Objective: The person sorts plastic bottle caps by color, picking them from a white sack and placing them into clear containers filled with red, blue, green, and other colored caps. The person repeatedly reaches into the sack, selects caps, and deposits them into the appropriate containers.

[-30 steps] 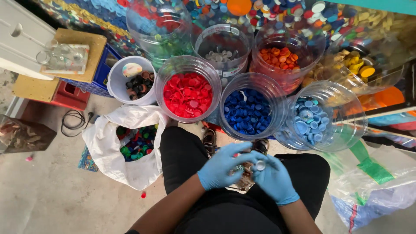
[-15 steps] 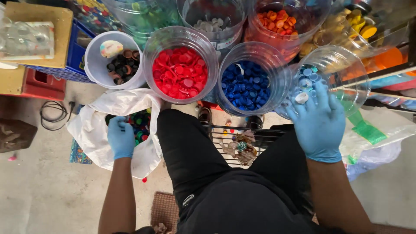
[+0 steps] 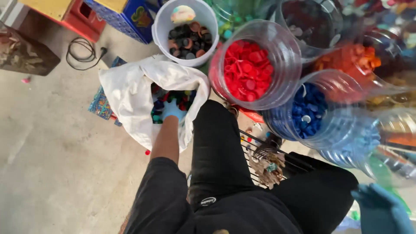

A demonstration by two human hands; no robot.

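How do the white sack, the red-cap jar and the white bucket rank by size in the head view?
1. White sack, the widest, with the left hand inside it.
2. Red-cap jar.
3. White bucket; it sits farther from the camera, so ranks 2 and 3 are unsure.

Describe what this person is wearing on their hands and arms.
Both hands wear light blue disposable gloves: the left hand and the right hand. The left arm has a black sleeve pushed up above the forearm. The right sleeve is out of view.

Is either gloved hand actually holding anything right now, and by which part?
It cannot be told for the left hand: it reaches into the white bag among mixed caps, fingers hidden. The right hand at the lower edge shows nothing held.
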